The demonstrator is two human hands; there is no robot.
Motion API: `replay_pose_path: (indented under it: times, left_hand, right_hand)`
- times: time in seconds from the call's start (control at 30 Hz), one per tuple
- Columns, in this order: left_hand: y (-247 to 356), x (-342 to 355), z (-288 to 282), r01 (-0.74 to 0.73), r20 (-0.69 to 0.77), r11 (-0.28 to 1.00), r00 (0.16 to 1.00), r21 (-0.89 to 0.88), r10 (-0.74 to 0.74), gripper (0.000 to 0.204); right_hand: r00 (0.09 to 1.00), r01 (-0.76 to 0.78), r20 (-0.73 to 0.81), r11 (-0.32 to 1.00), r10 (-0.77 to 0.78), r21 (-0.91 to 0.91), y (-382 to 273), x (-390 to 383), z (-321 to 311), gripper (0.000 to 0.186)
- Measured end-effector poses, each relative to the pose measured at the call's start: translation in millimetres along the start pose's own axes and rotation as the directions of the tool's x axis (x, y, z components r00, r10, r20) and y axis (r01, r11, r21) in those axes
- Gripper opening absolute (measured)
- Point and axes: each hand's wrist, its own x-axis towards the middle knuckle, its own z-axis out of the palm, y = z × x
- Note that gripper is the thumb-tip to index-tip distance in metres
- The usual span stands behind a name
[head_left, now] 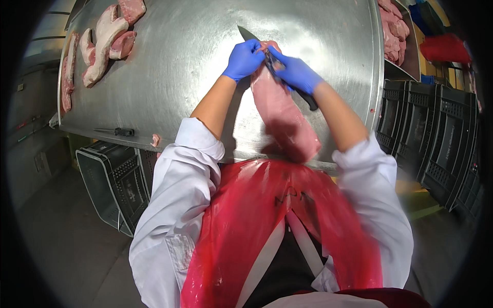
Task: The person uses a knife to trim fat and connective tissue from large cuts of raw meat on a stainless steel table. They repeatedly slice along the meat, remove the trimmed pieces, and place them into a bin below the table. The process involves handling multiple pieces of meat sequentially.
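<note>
A long pale-pink boneless pork loin (280,110) lies on the steel table, its near end close to my red apron. At its far end my left hand (242,60), in a blue glove, is closed, with the fingertips pinching the meat's edge. My right hand (298,74), also in a blue glove and slightly blurred, is closed around a knife (310,101). The black handle sticks out below the palm. The blade points to the far left past my left fingers, and its middle is partly hidden by the hands and the meat.
Several fatty cuts of meat (107,43) lie at the table's (179,66) far left. Another knife (120,132) and a meat scrap (155,139) rest by the near left edge. A metal bin of meat (394,38) and stacked black crates (436,128) stand right; another crate (110,179) is below left.
</note>
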Motion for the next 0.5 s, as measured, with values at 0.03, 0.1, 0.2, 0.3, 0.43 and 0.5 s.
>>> replay_pose_path:
  times: [0.03,0.1,0.2,0.3,0.43,0.5]
  left_hand:
    - [-3,3,1,0.006,0.038,0.999,0.999,0.037,-0.007,0.028]
    - [-13,5,-2,0.01,-0.024,0.999,1.0,-0.038,-0.011,0.026]
    - [-21,0,-19,0.086,-0.079,0.98,0.992,-0.18,-0.102,0.024]
    - [-19,-12,-21,0.096,-0.07,0.94,0.99,-0.328,-0.125,0.021]
    - [11,-13,-19,-0.056,0.004,0.976,0.998,-0.209,0.059,0.018]
    - [3,-10,-21,-0.068,-0.052,0.974,0.997,-0.218,0.058,0.014]
  right_hand:
    - [1.0,-0.014,0.012,0.999,0.014,-0.033,-4,5,0,0.07]
    - [0.998,-0.038,0.039,0.994,0.042,-0.103,-10,12,1,0.072]
    - [0.997,-0.012,0.067,0.977,0.027,-0.211,-3,-58,-3,0.066]
    - [0.986,-0.031,0.149,0.969,0.069,-0.244,-14,-64,-12,0.063]
    - [0.989,0.141,0.029,0.854,-0.146,-0.501,1,14,1,0.067]
    - [0.975,0.22,0.111,0.834,-0.191,-0.506,-5,13,-7,0.071]
